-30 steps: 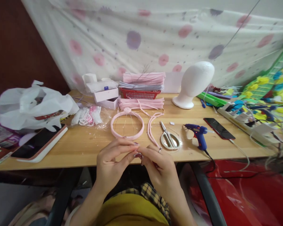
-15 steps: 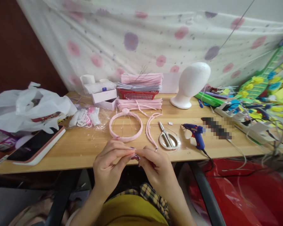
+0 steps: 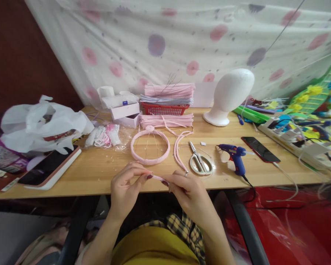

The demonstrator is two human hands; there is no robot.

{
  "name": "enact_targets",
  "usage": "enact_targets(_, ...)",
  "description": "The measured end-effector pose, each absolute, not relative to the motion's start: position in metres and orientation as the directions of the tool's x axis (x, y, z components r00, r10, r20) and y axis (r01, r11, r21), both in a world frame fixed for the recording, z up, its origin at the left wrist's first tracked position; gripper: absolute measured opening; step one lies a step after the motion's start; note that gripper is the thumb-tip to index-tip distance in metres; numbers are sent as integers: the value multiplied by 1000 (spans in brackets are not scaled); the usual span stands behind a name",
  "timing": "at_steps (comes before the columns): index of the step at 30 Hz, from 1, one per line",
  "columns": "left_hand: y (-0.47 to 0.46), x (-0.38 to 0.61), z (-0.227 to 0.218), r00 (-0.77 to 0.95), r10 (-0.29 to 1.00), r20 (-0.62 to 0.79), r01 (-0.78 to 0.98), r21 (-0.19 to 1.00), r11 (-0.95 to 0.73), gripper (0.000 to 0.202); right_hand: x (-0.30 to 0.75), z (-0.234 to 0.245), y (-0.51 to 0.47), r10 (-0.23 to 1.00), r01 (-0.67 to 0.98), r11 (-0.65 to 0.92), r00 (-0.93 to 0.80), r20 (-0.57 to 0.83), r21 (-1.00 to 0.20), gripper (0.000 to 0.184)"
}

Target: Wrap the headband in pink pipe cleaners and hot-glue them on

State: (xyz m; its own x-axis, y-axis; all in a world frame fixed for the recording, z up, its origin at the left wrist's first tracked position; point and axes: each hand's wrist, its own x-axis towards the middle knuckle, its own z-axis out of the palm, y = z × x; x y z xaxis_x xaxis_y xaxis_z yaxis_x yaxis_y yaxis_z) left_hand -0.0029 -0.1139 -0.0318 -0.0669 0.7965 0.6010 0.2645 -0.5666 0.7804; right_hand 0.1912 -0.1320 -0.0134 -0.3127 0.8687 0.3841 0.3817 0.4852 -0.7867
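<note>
Just past the desk's front edge, my left hand [image 3: 128,187] and my right hand [image 3: 187,187] face each other. Both are closed in a pinch on a pink pipe cleaner [image 3: 157,178], and a short stretch of it shows between the fingertips. Beyond them lies a pink ring [image 3: 132,150] wrapped in the same fuzzy stem, with thin wires across it and a round pink knob at its far side. A curved doubled pink strip [image 3: 177,148] runs toward my right hand; whether it joins the held piece I cannot tell. White-handled scissors [image 3: 200,162] rest to the right of it.
A blue glue gun [image 3: 237,159] and a phone [image 3: 260,149] lie to the right. Behind are a white foam head [image 3: 231,92], a red basket [image 3: 165,109] with pipe cleaners, and a pink bundle [image 3: 168,120]. Bagged beads [image 3: 107,136] and a tablet-like device [image 3: 48,169] are left.
My fingertips have drawn apart, and a stretch of pink pipe cleaner now shows between them. The view has shifted slightly, so the desk things sit a little further right.
</note>
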Motion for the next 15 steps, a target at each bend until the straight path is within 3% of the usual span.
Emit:
enact_targets(4, -106, -10, -33, 119, 954, 274, 148, 946, -289, 8, 200, -16, -123, 861, 437, 504, -325, 392, -745, 26)
enact_targets(8, -102, -13, -31, 270, 961, 57, 69, 995, -78, 9, 206, -18, -118, 829, 430, 554, -365, 424, -713, 25)
enact_targets(11, -102, -7, -34, 211, 977, 33, -6, 999, -32, 10, 206, -21, -118, 811, 410, 579, -381, 445, -705, 25)
enact_targets(15, -103, 8, -40, -9, 1000, 2, -141, 990, -4, 9, 202, -27, -120, 800, 424, 597, -376, 468, -681, 26)
